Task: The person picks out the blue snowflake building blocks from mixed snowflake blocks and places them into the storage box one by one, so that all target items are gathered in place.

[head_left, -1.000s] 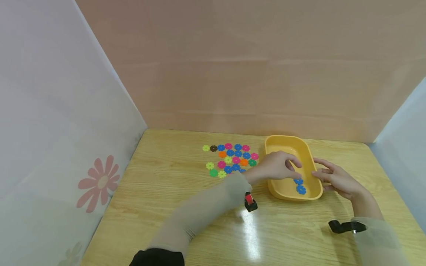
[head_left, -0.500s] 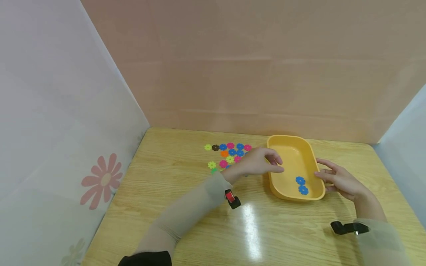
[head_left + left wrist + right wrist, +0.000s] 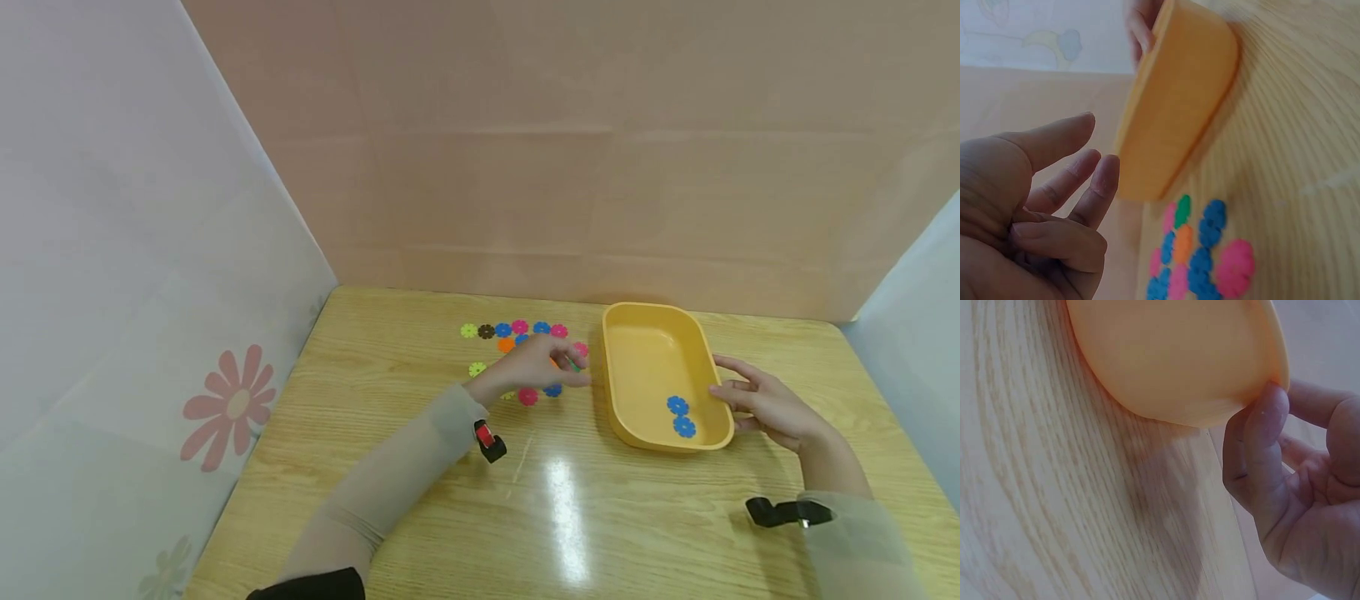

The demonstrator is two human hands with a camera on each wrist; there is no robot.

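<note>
The edge of a yellow, rounded-rectangular tray point(image 3: 645, 367) is pinched between the thumb and fingers of the right hand point(image 3: 767, 408). In the tray, two blue, flower-shaped flat discs point(image 3: 684, 427) are set close together near that hand. The left hand point(image 3: 528, 364) is held over multicoloured, flower-shaped flat discs point(image 3: 528, 397), partly hidden beneath it on the light wood-grain table point(image 3: 360, 367); its fingers are loosely bent, with thumb and fingertips parted.
</note>
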